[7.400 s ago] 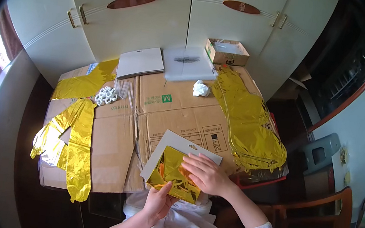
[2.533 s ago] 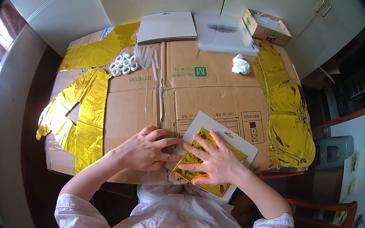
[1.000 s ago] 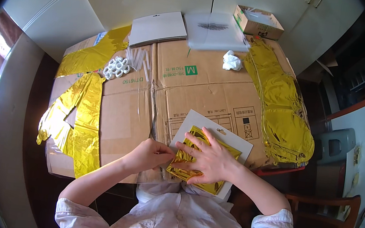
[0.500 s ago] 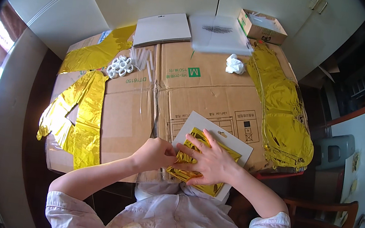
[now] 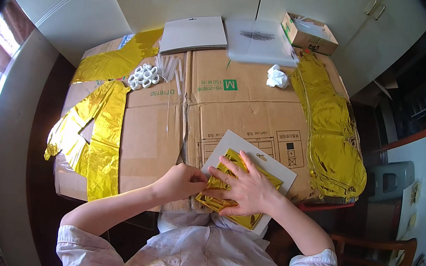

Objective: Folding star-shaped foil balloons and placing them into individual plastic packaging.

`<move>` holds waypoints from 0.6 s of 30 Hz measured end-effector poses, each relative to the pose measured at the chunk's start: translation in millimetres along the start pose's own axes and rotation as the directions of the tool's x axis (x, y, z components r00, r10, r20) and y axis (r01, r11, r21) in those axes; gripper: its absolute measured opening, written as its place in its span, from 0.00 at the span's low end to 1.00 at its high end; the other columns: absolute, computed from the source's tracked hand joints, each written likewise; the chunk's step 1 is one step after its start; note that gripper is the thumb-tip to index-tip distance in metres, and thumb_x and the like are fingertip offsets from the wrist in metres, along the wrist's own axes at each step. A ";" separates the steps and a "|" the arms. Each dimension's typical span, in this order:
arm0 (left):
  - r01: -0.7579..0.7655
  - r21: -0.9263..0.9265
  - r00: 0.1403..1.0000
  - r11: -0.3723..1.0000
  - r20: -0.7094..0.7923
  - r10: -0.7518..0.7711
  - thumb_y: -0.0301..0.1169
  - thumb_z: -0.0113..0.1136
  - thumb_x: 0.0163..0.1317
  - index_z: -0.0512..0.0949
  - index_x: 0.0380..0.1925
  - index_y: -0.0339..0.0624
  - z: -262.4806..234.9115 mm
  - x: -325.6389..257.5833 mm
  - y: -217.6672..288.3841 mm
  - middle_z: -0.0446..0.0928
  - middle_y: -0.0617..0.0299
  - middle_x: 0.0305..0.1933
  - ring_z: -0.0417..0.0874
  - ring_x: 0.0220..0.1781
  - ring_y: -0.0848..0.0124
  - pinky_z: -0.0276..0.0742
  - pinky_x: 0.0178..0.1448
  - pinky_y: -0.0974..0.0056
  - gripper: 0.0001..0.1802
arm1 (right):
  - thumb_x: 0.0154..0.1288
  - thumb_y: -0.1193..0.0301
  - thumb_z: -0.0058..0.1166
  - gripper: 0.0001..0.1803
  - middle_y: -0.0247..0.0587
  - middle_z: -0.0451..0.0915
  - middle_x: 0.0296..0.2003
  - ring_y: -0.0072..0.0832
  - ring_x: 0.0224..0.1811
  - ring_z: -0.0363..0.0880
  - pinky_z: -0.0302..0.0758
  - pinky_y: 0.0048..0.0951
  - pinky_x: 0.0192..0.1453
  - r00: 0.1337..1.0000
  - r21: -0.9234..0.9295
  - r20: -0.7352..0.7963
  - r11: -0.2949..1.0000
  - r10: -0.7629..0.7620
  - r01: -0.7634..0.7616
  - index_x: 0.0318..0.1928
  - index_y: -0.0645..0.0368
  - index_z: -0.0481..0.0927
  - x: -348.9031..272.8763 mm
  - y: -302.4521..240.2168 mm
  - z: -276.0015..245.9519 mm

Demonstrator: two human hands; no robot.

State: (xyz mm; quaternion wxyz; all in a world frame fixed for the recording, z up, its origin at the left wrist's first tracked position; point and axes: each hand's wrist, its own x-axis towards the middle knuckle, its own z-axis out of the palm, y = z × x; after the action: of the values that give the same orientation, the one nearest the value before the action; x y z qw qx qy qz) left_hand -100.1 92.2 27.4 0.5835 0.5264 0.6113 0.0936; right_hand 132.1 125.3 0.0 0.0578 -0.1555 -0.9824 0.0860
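Note:
A flat folded packet of shiny gold foil lies on a white card with a hanging slot, set at a slant at the near edge of the cardboard. My right hand presses flat on the foil, its fingers spread. At the packet's left edge, my left hand is closed in a pinch, its fingertips close to the right hand's fingers. What the pinch holds, if anything, is hidden.
Flattened gold foil balloons lie at the left and right. Farther back are white rings, clear straws, a stack of white cards, plastic bags, a small box and crumpled white tissue. Flattened cardboard covers the table.
The view has shifted slightly. Both hands keep nearly the same places on the foil packet, and nothing else has visibly moved.

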 end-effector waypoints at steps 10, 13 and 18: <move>-0.253 0.239 0.950 0.938 -0.120 0.287 0.34 0.64 0.57 0.81 0.42 0.40 6.4 -39.7 -16.4 0.81 0.61 0.26 0.81 0.26 0.73 0.78 0.34 0.67 0.14 | 0.60 0.38 0.49 0.41 0.44 0.62 0.68 0.48 0.71 0.56 0.50 0.61 0.72 0.979 0.066 -0.157 0.990 0.134 -0.125 0.68 0.46 0.65 -15.9 -17.6 -10.8; -0.158 0.179 0.981 0.971 -0.084 0.175 0.35 0.62 0.58 0.82 0.39 0.38 11.4 -47.3 -13.2 0.83 0.54 0.29 0.86 0.31 0.65 0.80 0.38 0.62 0.13 | 0.56 0.38 0.54 0.47 0.50 0.61 0.68 0.54 0.70 0.56 0.54 0.62 0.68 0.962 0.044 -0.111 0.968 0.249 -0.245 0.68 0.54 0.64 -27.3 -43.4 -11.6; -0.111 -0.179 0.989 0.978 0.074 0.126 0.33 0.59 0.64 0.79 0.44 0.34 25.6 -40.2 -31.1 0.81 0.61 0.29 0.80 0.26 0.76 0.76 0.32 0.68 0.14 | 0.53 0.44 0.60 0.47 0.54 0.57 0.69 0.62 0.69 0.53 0.54 0.67 0.67 0.928 -0.055 -0.021 0.927 0.371 -0.372 0.69 0.54 0.62 -32.9 -70.5 -10.5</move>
State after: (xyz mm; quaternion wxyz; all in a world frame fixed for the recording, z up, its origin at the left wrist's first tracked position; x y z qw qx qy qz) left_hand -105.4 35.8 21.7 0.6461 0.5124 0.5429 0.1589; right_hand 143.8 50.5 20.6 0.0410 -0.3407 -0.9370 0.0660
